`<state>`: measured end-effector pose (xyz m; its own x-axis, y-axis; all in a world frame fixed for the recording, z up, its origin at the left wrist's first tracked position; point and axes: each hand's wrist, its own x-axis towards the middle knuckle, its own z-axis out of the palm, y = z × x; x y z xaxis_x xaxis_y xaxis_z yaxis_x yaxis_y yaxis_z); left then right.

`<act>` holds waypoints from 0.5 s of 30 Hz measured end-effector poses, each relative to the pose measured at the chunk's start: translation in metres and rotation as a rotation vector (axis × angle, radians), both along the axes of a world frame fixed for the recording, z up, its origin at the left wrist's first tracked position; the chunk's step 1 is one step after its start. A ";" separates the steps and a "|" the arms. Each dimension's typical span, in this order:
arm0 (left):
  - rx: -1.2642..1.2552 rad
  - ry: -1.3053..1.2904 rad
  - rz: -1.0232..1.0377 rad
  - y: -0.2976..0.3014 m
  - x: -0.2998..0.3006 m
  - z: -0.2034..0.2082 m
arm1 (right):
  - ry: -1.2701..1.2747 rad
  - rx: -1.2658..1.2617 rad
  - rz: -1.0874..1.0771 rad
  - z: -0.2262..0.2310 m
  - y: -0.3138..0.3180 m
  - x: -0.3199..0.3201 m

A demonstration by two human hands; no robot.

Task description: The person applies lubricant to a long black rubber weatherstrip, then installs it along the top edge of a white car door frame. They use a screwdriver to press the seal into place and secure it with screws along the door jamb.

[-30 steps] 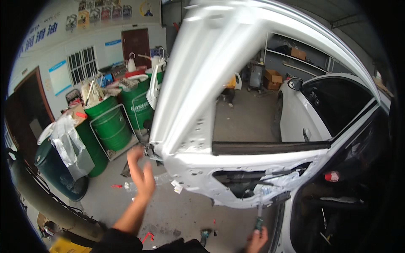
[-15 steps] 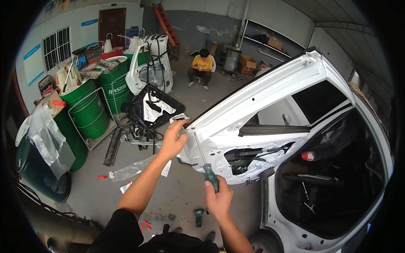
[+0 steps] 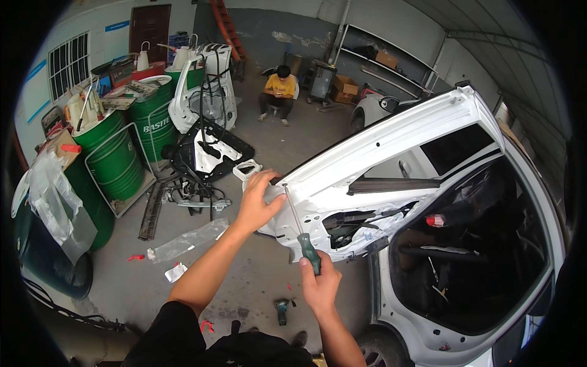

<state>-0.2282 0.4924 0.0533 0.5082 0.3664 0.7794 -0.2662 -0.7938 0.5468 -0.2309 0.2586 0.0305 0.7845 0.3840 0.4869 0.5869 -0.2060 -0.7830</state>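
Note:
A white car door [image 3: 391,137] hangs open in front of me, its inner panel off and the cavity bare. My left hand [image 3: 257,205] grips the door's front corner, fingers over the edge and thumb on the inner face. Beside that hand, a white side mirror [image 3: 247,169] shows, partly hidden by the fingers. My right hand [image 3: 322,284] is closed around the green handle of a screwdriver [image 3: 309,252]. Its long shaft slants up to the corner by my left thumb, the tip near a small hole; whether it sits in a screw cannot be made out.
Green drums [image 3: 113,162] and a removed door [image 3: 205,92] stand at left, near a black door panel [image 3: 211,150]. A cordless drill [image 3: 281,311] and plastic film [image 3: 189,241] lie on the floor. A person [image 3: 279,92] sits at the back. The car's doorway [image 3: 471,257] opens at right.
The view has swung slightly right, bringing more of a white car behind the door into sight. My left thumb is nearer the screwdriver tip, and more of the side mirror shows.

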 end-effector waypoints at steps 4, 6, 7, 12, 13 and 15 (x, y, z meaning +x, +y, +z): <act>-0.059 -0.044 -0.015 -0.004 0.001 0.002 | -0.166 -0.046 -0.048 0.001 0.004 -0.003; -0.044 -0.048 -0.010 -0.003 0.002 0.002 | -0.304 -0.095 -0.087 0.001 0.006 -0.006; -0.050 -0.049 -0.018 -0.003 0.002 0.002 | -0.348 -0.130 -0.105 0.002 0.006 -0.008; -0.058 -0.027 -0.032 -0.003 -0.001 0.004 | -0.461 -0.205 -0.167 0.006 0.008 -0.017; -0.056 -0.030 -0.033 -0.003 -0.001 0.003 | -0.472 -0.212 -0.168 0.006 0.008 -0.018; -0.050 -0.043 -0.035 -0.003 -0.001 0.004 | -0.527 -0.233 -0.193 0.007 0.009 -0.016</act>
